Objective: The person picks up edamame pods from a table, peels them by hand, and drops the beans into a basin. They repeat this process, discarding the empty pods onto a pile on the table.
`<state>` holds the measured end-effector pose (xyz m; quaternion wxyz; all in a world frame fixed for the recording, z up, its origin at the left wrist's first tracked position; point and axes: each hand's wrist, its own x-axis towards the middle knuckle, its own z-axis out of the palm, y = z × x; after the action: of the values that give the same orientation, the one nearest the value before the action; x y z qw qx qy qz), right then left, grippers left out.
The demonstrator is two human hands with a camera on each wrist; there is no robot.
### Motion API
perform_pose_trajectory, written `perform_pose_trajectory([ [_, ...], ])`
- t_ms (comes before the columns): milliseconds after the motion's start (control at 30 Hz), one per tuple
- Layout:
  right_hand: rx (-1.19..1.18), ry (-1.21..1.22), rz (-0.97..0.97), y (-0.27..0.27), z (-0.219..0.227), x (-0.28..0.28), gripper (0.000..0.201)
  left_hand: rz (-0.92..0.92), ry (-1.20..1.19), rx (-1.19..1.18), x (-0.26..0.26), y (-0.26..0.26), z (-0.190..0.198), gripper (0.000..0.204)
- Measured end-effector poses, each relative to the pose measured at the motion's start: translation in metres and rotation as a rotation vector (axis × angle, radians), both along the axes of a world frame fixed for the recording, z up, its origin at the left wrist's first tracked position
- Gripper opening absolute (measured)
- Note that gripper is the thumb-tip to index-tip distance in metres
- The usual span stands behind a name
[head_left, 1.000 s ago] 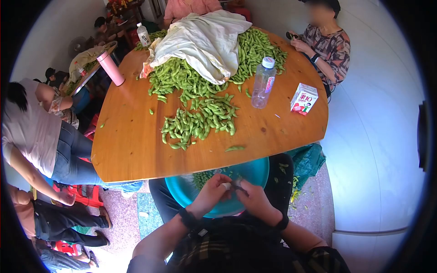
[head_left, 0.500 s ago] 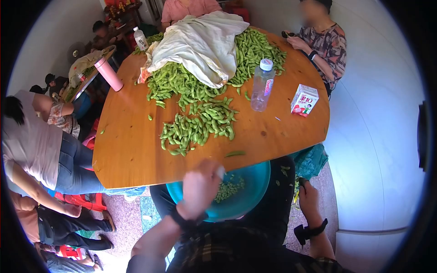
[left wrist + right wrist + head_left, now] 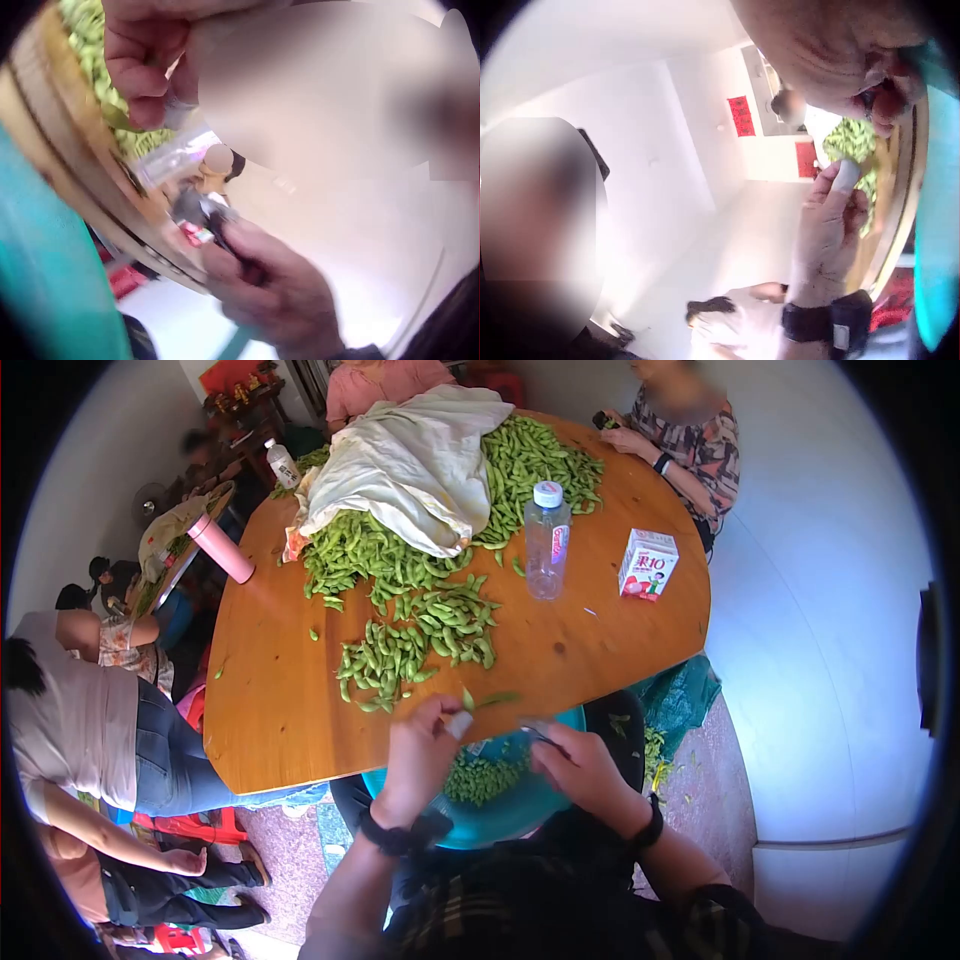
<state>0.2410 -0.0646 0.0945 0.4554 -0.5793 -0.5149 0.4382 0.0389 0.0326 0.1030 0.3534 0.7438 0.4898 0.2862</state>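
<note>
My left hand (image 3: 420, 750) pinches a green soybean pod (image 3: 468, 700) at its fingertips, over the table's front edge. A white wrap (image 3: 846, 177) covers its thumb tip. To the right, my right hand (image 3: 590, 772) grips a small dark-handled tool (image 3: 217, 221) with a greyish metal tip; motion blur hides its exact kind. Below both hands, a teal basin (image 3: 545, 800) rests at my lap with shelled green beans (image 3: 485, 780) in it. A loose pile of pods (image 3: 420, 645) lies on the table just beyond my left hand, and a single pod (image 3: 498, 698) lies near the edge.
On the wooden table (image 3: 270, 710) a cloth (image 3: 400, 470) covers a large pod heap. A clear bottle (image 3: 547, 550), a drink carton (image 3: 648, 565) and a pink flask (image 3: 222, 550) stand around it. People sit across and at the right; a teal sack (image 3: 680, 705) is by my right leg.
My hands were together over the basin, then parted, the right swinging out beside my right leg. Now the right is back over the basin and the left has a pod at the table edge.
</note>
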Motion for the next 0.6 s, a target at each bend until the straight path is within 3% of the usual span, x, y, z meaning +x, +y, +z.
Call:
perform_pose_trajectory([
  [33, -0.116, 0.143, 0.092, 0.005, 0.007, -0.005, 0.016, -0.004, 0.004, -0.003, 0.000, -0.009, -0.002, 0.015],
  [100, -0.123, 0.236, 0.140, 0.010, 0.007, -0.013, 0.017, -0.010, -0.383, -0.470, -0.001, -0.026, -0.006, 0.016],
  [233, -0.137, 0.302, 0.199, 0.008, 0.001, -0.026, 0.020, -0.083, -0.347, -0.236, -0.005, -0.040, -0.028, 0.015],
  [367, -0.151, 0.272, 0.208, 0.003, -0.006, -0.025, 0.020, -0.107, -0.305, -0.083, -0.004, -0.053, -0.043, 0.034],
  [500, -0.115, 0.227, 0.202, -0.002, -0.015, -0.027, 0.019, -0.090, -0.275, -0.092, 0.000, -0.058, -0.043, 0.041],
  [567, -0.101, 0.223, 0.197, -0.005, -0.020, -0.029, 0.019, -0.138, -0.202, 0.266, 0.002, -0.058, -0.050, 0.043],
  [600, -0.113, 0.206, 0.203, -0.006, -0.021, -0.028, 0.017, -0.135, -0.202, 0.266, 0.002, -0.060, -0.050, 0.043],
])
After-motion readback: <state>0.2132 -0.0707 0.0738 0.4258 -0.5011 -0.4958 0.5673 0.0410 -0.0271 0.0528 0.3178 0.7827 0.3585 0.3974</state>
